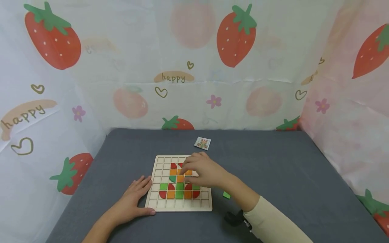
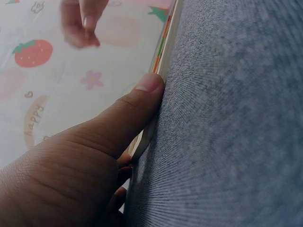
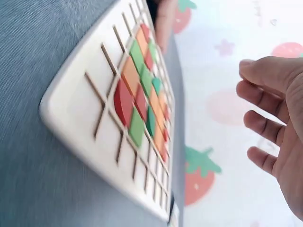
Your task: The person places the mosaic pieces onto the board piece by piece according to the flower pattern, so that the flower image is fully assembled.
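Observation:
A pale wooden grid board lies on the grey cloth, bearing square and rounded tiles in red, orange, green and teal. The left hand rests at its near left corner, fingers extended along the left edge. In the left wrist view the thumb touches the board's near edge. Over the upper middle of the board hovers the right hand, hiding some tiles. The right wrist view shows the right hand with loosely bent fingers, apart from the board, nothing visible in it.
One loose green tile lies on the cloth right of the board, near the right forearm. Beyond the board is a small card with a coloured pattern. Printed fabric walls enclose the back and sides of the table.

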Demonstrator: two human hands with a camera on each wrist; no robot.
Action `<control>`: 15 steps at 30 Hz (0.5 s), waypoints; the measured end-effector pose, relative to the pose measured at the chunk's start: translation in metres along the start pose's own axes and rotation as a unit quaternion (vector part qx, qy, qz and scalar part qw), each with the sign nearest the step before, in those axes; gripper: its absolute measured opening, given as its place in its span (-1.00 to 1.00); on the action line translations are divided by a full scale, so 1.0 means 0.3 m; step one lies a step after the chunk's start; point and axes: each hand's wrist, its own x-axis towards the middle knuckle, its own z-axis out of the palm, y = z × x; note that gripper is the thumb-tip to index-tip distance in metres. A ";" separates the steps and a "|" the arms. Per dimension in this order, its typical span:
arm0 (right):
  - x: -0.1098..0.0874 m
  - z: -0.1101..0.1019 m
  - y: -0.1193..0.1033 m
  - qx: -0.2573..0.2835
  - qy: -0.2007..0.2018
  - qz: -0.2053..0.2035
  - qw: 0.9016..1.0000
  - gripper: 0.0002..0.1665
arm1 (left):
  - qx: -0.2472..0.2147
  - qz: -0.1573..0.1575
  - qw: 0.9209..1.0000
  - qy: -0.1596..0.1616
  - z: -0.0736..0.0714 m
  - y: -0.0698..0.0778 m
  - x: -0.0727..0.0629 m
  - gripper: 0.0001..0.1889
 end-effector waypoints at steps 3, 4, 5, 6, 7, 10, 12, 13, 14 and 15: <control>-0.070 -0.037 0.020 -0.015 0.018 0.022 0.999 -0.82 | -0.004 -0.004 1.000 0.000 0.001 -0.001 -0.001 0.20; -0.092 -0.048 0.024 -0.017 0.023 0.032 0.999 -0.82 | -0.006 -0.003 1.000 0.001 0.002 -0.001 -0.001 0.20; -0.114 -0.057 0.029 -0.018 0.028 0.040 0.999 -0.82 | -0.006 0.000 1.000 0.004 0.003 -0.003 -0.001 0.20; -0.135 -0.065 0.034 -0.020 0.033 0.047 0.998 -0.81 | -0.008 -0.002 1.000 0.005 0.004 -0.003 -0.001 0.19; -0.156 -0.072 0.036 -0.020 0.037 0.056 0.998 -0.81 | -0.009 -0.001 1.000 0.006 0.004 -0.003 -0.002 0.19; -0.215 -0.085 0.044 -0.018 0.046 0.080 0.996 -0.79 | -0.012 0.002 1.000 0.009 0.006 -0.004 -0.004 0.18; -0.250 -0.086 0.051 -0.016 0.050 0.091 0.994 -0.78 | -0.015 -0.005 1.000 0.007 0.006 -0.003 -0.004 0.19; -0.267 -0.084 0.055 -0.014 0.052 0.096 0.994 -0.77 | -0.015 -0.004 1.000 0.007 0.006 -0.003 -0.004 0.19; -0.283 -0.082 0.060 -0.012 0.054 0.102 0.993 -0.76 | -0.014 -0.004 1.000 0.007 0.006 -0.004 -0.003 0.19; -0.299 -0.079 0.065 -0.009 0.056 0.107 0.993 -0.75 | -0.013 -0.003 1.000 0.006 0.007 -0.004 -0.002 0.19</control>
